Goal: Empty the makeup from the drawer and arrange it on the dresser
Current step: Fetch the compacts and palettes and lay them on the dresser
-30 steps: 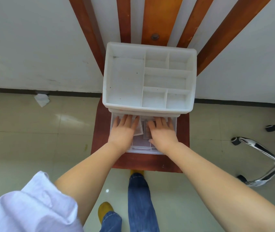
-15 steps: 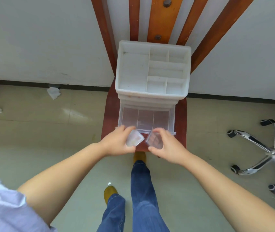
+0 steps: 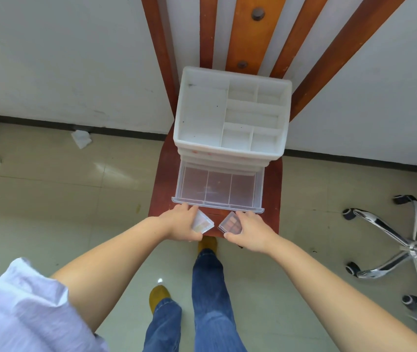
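Observation:
A white plastic organizer with an open compartmented top stands on a red-brown wooden chair seat. Its clear bottom drawer is pulled out, and its three sections hold nothing. My left hand grips a small clear makeup palette with pale shades, just in front of the drawer. My right hand grips a second clear palette with pink-brown shades. Both palettes hover over the seat's front edge.
The chair's slatted back leans against a white wall. Crumpled tissues lie on the tiled floor at left. A chrome swivel-chair base stands at right. My jeans and yellow shoes are below the seat.
Both hands were inside the drawer a second ago. They have since pulled back toward me, each holding a palette, leaving the drawer with nothing in it.

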`<state>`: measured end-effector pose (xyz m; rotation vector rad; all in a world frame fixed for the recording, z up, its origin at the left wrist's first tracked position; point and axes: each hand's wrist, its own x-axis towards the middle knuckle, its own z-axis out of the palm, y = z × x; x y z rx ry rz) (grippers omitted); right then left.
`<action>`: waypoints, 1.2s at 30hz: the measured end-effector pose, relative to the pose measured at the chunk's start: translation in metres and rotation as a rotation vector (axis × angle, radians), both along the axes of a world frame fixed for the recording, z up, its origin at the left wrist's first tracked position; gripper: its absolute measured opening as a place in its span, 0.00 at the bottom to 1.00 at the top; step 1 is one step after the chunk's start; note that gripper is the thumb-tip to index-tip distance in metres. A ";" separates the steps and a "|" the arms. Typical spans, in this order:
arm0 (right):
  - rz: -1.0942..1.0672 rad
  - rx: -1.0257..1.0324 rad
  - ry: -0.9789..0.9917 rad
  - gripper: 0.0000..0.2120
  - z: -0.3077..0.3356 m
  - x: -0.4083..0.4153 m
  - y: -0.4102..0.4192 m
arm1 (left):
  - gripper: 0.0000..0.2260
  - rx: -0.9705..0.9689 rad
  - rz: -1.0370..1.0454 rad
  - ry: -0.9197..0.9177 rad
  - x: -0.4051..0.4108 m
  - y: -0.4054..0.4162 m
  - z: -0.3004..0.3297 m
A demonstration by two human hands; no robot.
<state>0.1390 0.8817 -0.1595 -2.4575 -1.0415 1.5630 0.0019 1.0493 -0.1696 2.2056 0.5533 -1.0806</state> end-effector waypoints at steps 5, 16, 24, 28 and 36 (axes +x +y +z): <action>-0.033 0.030 -0.046 0.43 0.007 0.024 0.012 | 0.45 0.030 0.083 -0.028 0.016 0.006 0.006; 0.057 0.046 -0.108 0.43 0.006 0.070 0.057 | 0.46 0.155 0.159 -0.106 0.056 0.035 0.015; 0.263 0.305 -0.205 0.30 0.074 0.006 0.063 | 0.44 0.198 0.482 -0.223 -0.042 0.016 0.081; 0.476 0.555 -0.254 0.24 0.107 -0.068 0.071 | 0.40 0.285 0.715 -0.267 -0.130 -0.010 0.121; 1.010 0.779 -0.282 0.21 0.147 -0.251 0.043 | 0.39 0.480 1.167 -0.224 -0.343 -0.148 0.172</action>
